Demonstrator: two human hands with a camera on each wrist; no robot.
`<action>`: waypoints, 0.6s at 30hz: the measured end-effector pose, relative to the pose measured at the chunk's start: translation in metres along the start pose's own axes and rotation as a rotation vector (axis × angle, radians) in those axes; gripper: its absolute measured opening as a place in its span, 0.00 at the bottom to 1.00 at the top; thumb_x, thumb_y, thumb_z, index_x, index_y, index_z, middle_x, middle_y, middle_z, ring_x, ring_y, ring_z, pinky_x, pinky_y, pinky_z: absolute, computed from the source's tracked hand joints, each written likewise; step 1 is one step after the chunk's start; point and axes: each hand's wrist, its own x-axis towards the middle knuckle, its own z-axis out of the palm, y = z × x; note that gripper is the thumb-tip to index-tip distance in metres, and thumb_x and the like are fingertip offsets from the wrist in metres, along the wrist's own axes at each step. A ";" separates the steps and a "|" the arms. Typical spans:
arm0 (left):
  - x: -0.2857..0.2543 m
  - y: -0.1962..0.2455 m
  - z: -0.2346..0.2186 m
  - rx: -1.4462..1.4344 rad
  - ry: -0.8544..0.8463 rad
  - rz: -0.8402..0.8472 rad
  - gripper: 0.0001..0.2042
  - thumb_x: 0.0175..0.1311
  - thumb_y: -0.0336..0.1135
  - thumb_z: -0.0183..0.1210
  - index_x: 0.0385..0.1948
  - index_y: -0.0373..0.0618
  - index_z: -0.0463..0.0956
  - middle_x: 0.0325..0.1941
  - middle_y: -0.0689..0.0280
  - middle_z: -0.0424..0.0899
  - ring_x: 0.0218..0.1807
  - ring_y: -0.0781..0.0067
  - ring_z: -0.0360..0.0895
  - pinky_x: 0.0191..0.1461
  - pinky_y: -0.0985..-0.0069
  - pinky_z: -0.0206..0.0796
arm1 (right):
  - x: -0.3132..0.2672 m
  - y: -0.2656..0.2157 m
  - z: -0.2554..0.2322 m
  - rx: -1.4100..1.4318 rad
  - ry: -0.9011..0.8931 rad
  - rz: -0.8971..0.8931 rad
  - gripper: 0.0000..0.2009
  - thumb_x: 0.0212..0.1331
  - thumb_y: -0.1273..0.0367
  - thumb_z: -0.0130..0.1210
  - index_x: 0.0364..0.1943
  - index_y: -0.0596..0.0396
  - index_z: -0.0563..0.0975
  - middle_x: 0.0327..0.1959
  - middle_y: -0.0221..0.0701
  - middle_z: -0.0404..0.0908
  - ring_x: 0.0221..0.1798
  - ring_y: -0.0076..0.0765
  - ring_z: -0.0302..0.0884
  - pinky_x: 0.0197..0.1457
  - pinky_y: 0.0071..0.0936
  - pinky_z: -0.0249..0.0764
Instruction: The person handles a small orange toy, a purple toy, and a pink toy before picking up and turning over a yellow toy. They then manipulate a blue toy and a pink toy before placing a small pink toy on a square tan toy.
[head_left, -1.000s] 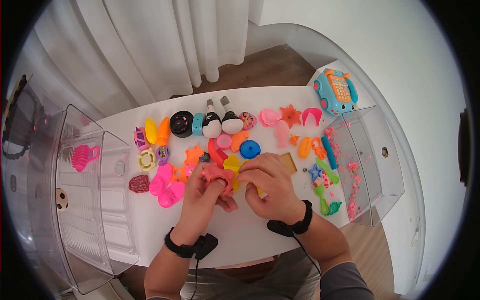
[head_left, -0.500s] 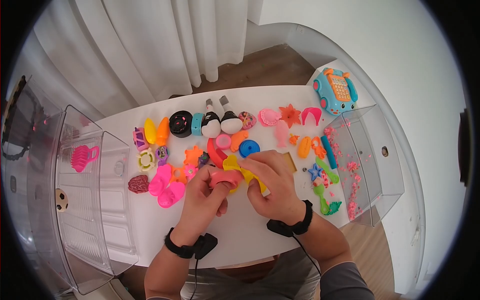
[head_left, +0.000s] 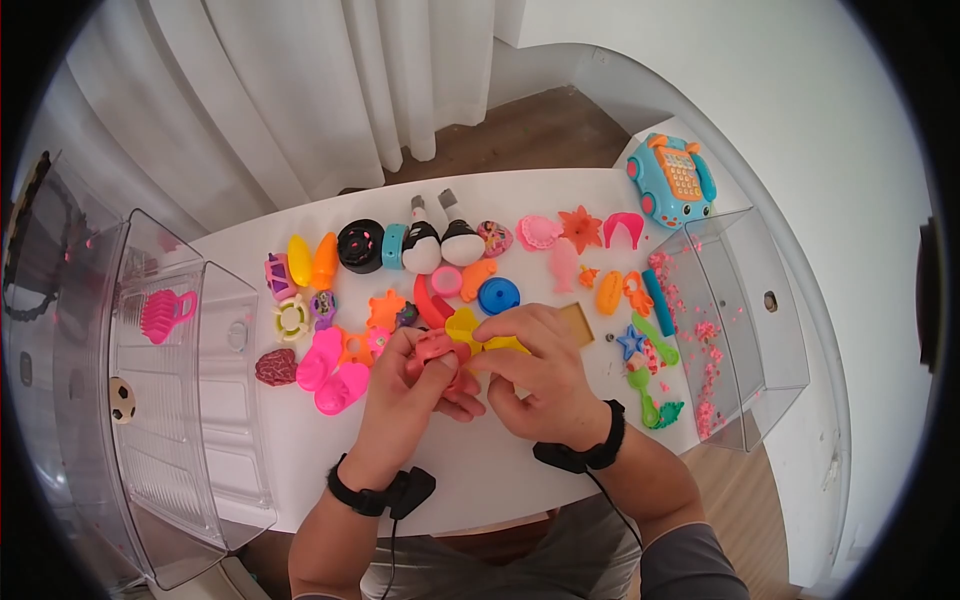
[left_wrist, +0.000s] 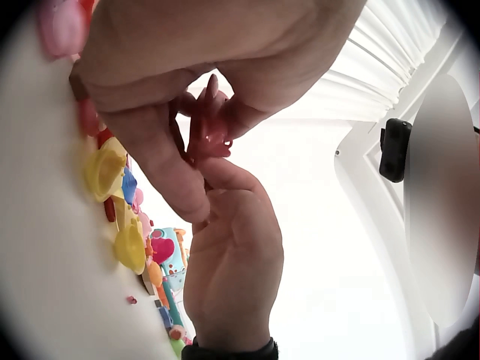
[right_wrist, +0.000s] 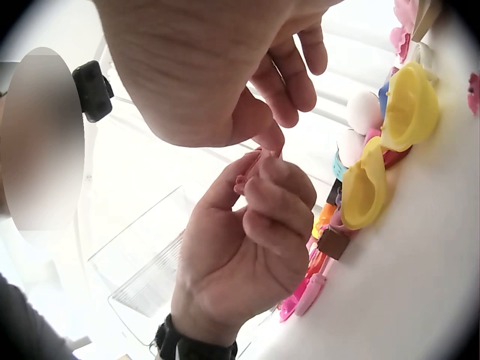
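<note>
My left hand (head_left: 402, 385) grips a coral-pink lobed toy (head_left: 434, 345) over the front middle of the table, thumb across its near side. In the left wrist view the toy (left_wrist: 210, 135) shows glossy between the fingers, its rear part hidden. My right hand (head_left: 545, 365) meets it from the right. The right wrist view has that thumb and forefinger (right_wrist: 271, 139) pinching at the toy's edge, the other fingers spread loosely. Just behind both hands lies a yellow double-cupped toy (head_left: 462, 325), seen whole in the right wrist view as two yellow cups (right_wrist: 364, 187).
Many toys fill the white table (head_left: 460, 480): a blue disc (head_left: 498, 295), pink moulds (head_left: 342, 388), a black wheel (head_left: 361, 246). Clear bins stand left (head_left: 185, 420) and right (head_left: 745, 350), the right one holding pink crumbs. A toy telephone (head_left: 672, 185) sits back right.
The coral-pink toy has been turned about in my left hand. The right fingers moved off the yellow toy, back left to the coral-pink toy's edge.
</note>
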 end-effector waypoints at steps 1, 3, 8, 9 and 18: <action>0.000 -0.001 -0.002 0.000 0.000 0.000 0.09 0.78 0.35 0.54 0.52 0.41 0.72 0.39 0.64 0.83 0.30 0.69 0.86 0.32 0.75 0.80 | -0.002 0.003 0.000 -0.008 0.008 0.008 0.17 0.40 0.83 0.58 0.37 0.52 0.82 0.47 0.34 0.83 0.47 0.46 0.80 0.51 0.41 0.74; 0.002 -0.005 -0.006 0.084 -0.009 0.022 0.07 0.77 0.33 0.55 0.49 0.42 0.73 0.37 0.67 0.82 0.25 0.74 0.82 0.27 0.78 0.74 | -0.002 0.004 0.000 -0.015 0.016 0.016 0.17 0.41 0.82 0.59 0.39 0.53 0.82 0.47 0.34 0.83 0.48 0.46 0.80 0.53 0.42 0.73; 0.003 -0.007 -0.007 0.116 -0.022 0.100 0.05 0.75 0.30 0.56 0.46 0.44 0.73 0.35 0.69 0.81 0.26 0.78 0.79 0.26 0.82 0.68 | 0.002 -0.003 -0.001 -0.019 0.098 0.102 0.23 0.39 0.85 0.55 0.44 0.55 0.83 0.48 0.37 0.84 0.46 0.47 0.80 0.50 0.37 0.75; 0.003 -0.008 -0.009 0.117 -0.036 0.119 0.04 0.74 0.29 0.56 0.46 0.44 0.74 0.37 0.69 0.82 0.27 0.79 0.79 0.27 0.83 0.67 | 0.002 -0.003 -0.001 -0.019 0.098 0.102 0.23 0.39 0.85 0.55 0.44 0.55 0.83 0.48 0.37 0.84 0.46 0.47 0.80 0.50 0.37 0.75; 0.004 -0.008 0.000 -0.029 0.032 0.103 0.08 0.76 0.30 0.55 0.52 0.41 0.71 0.42 0.61 0.85 0.41 0.68 0.89 0.41 0.73 0.84 | -0.001 0.005 -0.002 -0.011 0.031 -0.027 0.20 0.40 0.82 0.59 0.41 0.50 0.83 0.47 0.34 0.83 0.47 0.45 0.81 0.52 0.42 0.74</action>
